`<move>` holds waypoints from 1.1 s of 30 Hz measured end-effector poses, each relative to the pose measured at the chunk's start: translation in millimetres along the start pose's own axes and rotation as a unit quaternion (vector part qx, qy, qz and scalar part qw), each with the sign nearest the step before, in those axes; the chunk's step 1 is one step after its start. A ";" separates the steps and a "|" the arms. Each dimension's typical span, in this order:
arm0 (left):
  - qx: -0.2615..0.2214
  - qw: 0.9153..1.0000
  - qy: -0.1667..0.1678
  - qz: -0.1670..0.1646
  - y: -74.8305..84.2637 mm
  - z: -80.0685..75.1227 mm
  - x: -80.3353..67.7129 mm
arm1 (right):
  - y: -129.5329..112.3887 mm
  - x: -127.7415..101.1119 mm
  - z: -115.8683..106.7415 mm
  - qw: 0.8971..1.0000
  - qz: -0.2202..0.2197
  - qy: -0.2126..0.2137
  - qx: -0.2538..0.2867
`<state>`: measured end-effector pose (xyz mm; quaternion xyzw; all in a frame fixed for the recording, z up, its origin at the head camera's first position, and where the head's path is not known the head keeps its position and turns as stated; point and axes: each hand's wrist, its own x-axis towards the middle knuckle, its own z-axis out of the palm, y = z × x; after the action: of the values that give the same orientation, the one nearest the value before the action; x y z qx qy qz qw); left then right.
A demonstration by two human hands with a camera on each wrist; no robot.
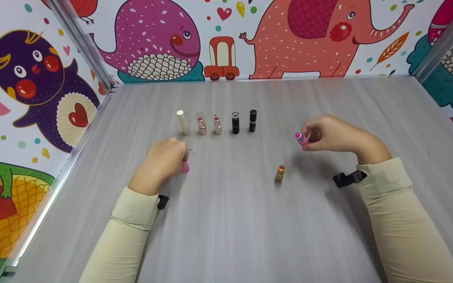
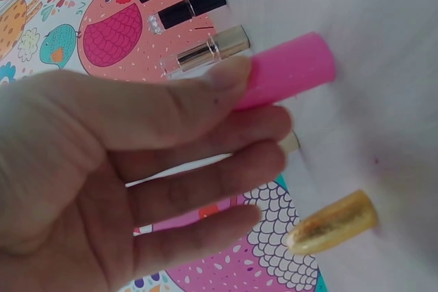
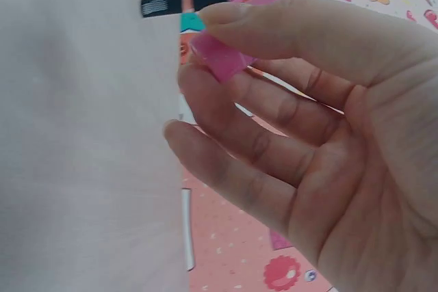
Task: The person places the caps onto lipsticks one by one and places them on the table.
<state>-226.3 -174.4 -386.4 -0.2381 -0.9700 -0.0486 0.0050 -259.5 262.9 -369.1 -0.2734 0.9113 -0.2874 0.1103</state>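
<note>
My left hand (image 1: 165, 161) pinches a pink lipstick cap (image 2: 294, 66) between thumb and index finger, just above the table at the left. The other fingers are spread behind it. Over the table's right side, my right hand (image 1: 334, 133) grips a pink lipstick (image 1: 301, 139) by its base with thumb and fingertips. The lipstick tilts, and its magenta tip shows in the head view. In front of that hand a gold lipstick (image 1: 280, 173) with an orange-red tip stands uncapped. A gold, cap-like piece (image 2: 335, 223) shows near my left hand in the left wrist view.
Behind the hands runs a row: a cream tube (image 1: 183, 122), two lipsticks with pinkish-gold bases (image 1: 202, 127), a black lipstick with a clear top (image 1: 235, 124) and a black tube (image 1: 253, 121). Printed panels (image 1: 226, 23) edge the grey table (image 1: 226, 220).
</note>
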 end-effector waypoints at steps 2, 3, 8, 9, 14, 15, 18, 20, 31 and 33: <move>0.002 1.000 0.000 -0.003 0.9 -0.2 -0.1 | -5.1 -2.0 -2.2 1.000 0.001 0.008 -0.003; 0.004 1.000 0.000 -0.005 1.2 -0.2 0.0 | -7.4 -2.7 -3.0 1.000 0.001 0.011 -0.005; 0.008 1.000 -0.001 0.000 2.2 0.3 1.3 | -14.5 -4.8 -4.1 1.000 0.008 0.014 -0.013; 0.010 1.000 -0.001 0.003 2.0 0.0 1.4 | -15.3 -5.0 -4.1 1.000 0.011 0.016 -0.014; 0.012 1.000 0.017 0.021 1.2 -7.4 -2.1 | -20.7 -5.5 -3.5 0.999 0.009 0.023 -0.020; 0.010 0.999 0.027 0.024 1.8 -10.0 -2.8 | -22.3 -5.7 -3.7 0.999 0.005 0.026 -0.021; 0.001 0.997 0.073 0.039 5.1 -17.6 -4.4 | -27.4 -6.2 -4.1 0.999 -0.012 0.036 -0.029; -0.011 0.993 0.102 0.051 7.9 -21.4 -5.3 | -31.1 -5.7 -3.0 0.998 -0.025 0.041 -0.035; -0.097 0.954 0.240 0.151 25.7 -27.0 -5.3 | -46.4 -3.8 3.6 0.991 -0.095 0.068 -0.066; -0.112 0.946 0.255 0.164 28.6 -26.6 -5.4 | -49.7 -3.8 4.6 0.990 -0.104 0.070 -0.069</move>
<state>-208.6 -154.3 -357.5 -0.3727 -0.8723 -0.2141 0.2333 -233.1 228.8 -343.6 -0.3528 0.9011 -0.2522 -0.0032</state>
